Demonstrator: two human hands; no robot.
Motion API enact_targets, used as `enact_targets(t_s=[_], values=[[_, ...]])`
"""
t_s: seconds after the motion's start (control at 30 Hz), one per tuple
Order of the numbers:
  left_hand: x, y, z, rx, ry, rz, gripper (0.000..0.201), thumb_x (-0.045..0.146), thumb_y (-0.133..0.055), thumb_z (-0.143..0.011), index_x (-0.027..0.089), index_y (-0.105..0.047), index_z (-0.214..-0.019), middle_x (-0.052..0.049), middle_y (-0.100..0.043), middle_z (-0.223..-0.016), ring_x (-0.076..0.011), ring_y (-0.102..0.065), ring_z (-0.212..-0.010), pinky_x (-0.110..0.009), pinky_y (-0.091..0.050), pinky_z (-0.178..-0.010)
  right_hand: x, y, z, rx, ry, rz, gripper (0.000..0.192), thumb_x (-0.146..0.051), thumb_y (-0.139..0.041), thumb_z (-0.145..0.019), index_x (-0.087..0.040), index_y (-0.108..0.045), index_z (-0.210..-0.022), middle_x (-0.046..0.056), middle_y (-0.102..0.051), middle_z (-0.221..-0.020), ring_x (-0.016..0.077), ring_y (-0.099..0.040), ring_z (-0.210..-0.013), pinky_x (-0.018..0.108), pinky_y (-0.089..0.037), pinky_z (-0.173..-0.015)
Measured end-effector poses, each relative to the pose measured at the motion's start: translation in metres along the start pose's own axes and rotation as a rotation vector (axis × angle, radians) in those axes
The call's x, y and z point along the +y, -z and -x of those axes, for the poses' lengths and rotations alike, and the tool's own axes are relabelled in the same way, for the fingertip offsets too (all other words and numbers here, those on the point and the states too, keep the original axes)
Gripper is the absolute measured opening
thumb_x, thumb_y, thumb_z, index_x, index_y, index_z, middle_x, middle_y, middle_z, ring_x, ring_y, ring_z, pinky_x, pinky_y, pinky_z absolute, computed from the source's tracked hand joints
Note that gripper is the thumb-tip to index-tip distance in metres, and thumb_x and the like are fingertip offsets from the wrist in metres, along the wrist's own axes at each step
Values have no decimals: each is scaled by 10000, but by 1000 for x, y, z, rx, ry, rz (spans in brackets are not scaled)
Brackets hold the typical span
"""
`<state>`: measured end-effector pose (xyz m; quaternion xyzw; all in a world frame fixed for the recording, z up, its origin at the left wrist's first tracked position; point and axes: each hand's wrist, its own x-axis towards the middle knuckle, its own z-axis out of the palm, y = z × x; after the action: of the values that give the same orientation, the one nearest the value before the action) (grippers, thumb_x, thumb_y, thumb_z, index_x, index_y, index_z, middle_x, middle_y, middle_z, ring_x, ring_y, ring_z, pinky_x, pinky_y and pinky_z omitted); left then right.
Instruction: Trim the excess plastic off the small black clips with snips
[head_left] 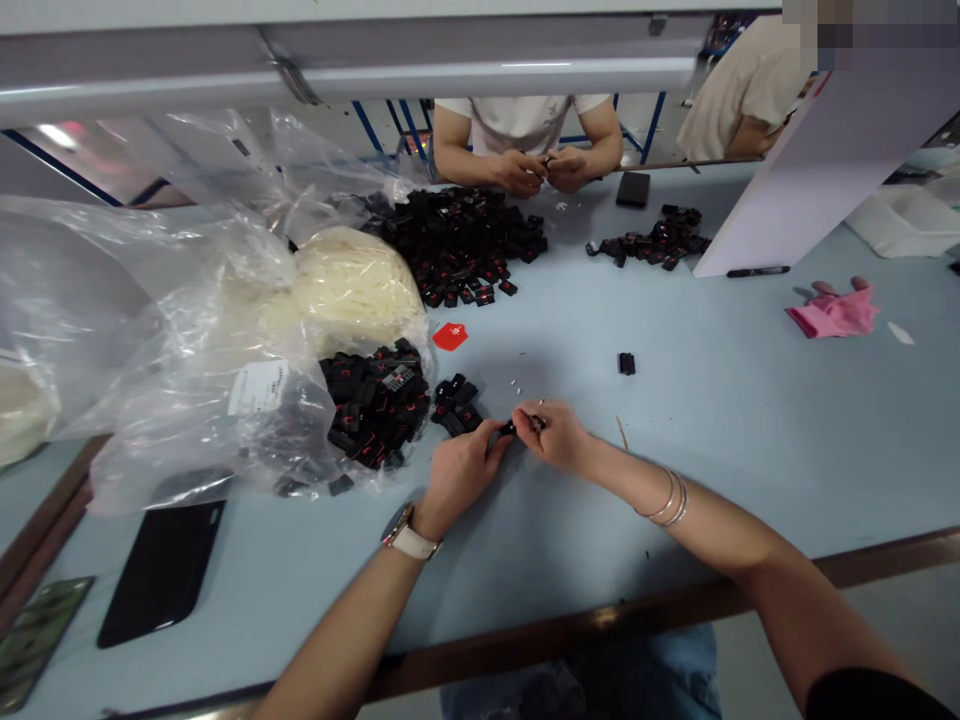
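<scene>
My left hand [466, 462] is closed on a small black plastic part [508, 428] above the light blue table. Against the same part, my right hand [551, 432] is pinched, with something small and dark between its fingers that I cannot make out. Left of my hands lies a little group of black plastic parts [455, 402]. Beyond it, a larger heap of black parts with red marks [375, 410] spills at the mouth of a clear plastic bag [187, 400]. A few tiny white pieces [515, 387] lie just past my fingers.
Across the table [750, 430], a co-worker's hands [544, 170] hold a small dark part behind a big black heap [465, 235]. A single black part [627, 363], a pink glove [836, 312] and a marker [759, 271] lie right. A black phone [163, 570] lies left.
</scene>
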<state>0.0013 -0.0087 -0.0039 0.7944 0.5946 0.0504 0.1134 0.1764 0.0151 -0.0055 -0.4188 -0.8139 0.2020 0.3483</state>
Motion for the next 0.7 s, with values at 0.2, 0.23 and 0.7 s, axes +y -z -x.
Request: enact_targets(t_s=[0.2, 0.23, 0.7], values=[[0, 1, 0, 3, 7, -1, 287, 358, -459, -925, 187, -632, -1075, -65, -711, -712, -209, -675, -658, -257, -371, -537, -1, -1, 0, -2, 17, 1, 346, -380, -326, -950, -224, -559, -748, 11, -560, -585, 145, -505, -561, 272, -364, -574], [1, 2, 0, 4, 7, -3, 292, 366, -461, -925, 190, -629, -1086, -62, -712, -717, -206, -674, -656, -255, -371, -537, -1, -1, 1, 20, 6, -27, 358, -384, -311, -955, -224, -557, -750, 9, -559, -585, 144, -504, -560, 270, -371, -578], [2, 2, -1, -20, 11, -6, 299, 374, -472, -932, 191, -631, -1106, -64, -720, -730, -209, -674, -666, -259, -381, -553, -1, 0, 1, 37, -40, -85, 379, -389, -271, -964, -227, -516, -724, 11, -548, -600, 145, -501, -561, 266, -387, -583]])
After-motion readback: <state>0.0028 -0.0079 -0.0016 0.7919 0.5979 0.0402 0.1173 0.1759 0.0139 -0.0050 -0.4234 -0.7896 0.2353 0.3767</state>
